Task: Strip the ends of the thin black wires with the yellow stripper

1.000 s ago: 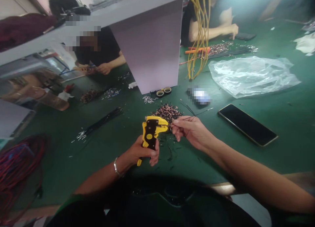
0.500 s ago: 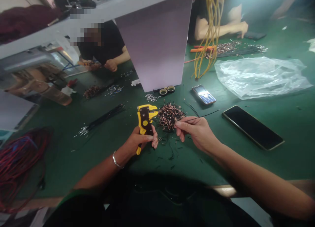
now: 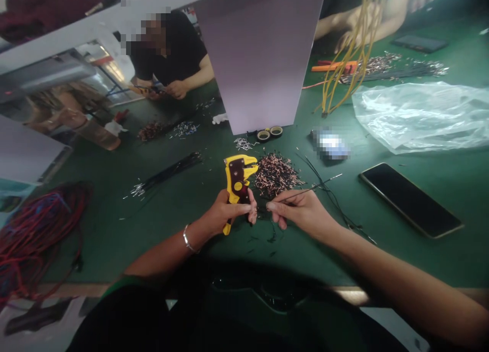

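My left hand (image 3: 233, 212) is wrapped round the handles of a yellow and black wire stripper (image 3: 240, 181), its jaws pointing up and to the right. Pinched between the thumb and fingers of my right hand (image 3: 296, 207) is a thin black wire (image 3: 319, 184), whose pale end sticks out up to the right. Just beyond both hands lies a pile of short wire offcuts (image 3: 278, 173) with copper-coloured ends. A few more black wires (image 3: 336, 204) lie loose behind my right wrist. The jaws are apart from the held wire.
A black smartphone (image 3: 410, 199) lies to the right, near a clear plastic bag (image 3: 424, 117). Tape rolls (image 3: 263, 135) sit by the upright panel (image 3: 263, 61). At left are a bundle of black wires (image 3: 168, 173) and red cables (image 3: 38, 229). Yellow wires (image 3: 355, 51) hang; two people work opposite.
The view has shifted, so the table items sit differently in it. My right hand is lower beside the pile and closer to the stripper. More loose black wires show by my right wrist.
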The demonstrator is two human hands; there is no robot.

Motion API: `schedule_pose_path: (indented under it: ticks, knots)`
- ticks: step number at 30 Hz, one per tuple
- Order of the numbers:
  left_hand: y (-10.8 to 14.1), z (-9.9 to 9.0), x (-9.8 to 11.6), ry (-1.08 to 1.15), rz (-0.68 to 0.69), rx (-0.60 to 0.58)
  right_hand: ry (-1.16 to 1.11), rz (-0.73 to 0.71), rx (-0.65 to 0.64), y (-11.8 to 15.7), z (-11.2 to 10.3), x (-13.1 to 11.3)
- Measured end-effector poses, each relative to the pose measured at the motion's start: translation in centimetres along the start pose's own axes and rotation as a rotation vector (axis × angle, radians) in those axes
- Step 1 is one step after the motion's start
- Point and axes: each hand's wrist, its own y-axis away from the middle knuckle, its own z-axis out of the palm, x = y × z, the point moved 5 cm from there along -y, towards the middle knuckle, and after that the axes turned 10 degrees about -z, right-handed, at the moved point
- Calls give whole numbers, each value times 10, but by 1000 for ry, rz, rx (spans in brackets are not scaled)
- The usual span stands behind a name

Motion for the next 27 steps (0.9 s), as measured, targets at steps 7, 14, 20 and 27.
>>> schedule_pose_path:
  ticks: [7, 14, 20, 27]
  knots:
    - [-1, -1, -1, 8, -3, 16, 19, -8, -6, 0, -2, 1]
    - [-3, -4, 0, 47, 8, -6, -21, -77, 119, -4, -17, -5]
    - [-3, -7, 0, 36, 24, -97, 104, -257, 374, 3, -36, -30]
    - [-2, -2, -2, 39, 10, -210, 644, -768, 369, 23, -19, -53]
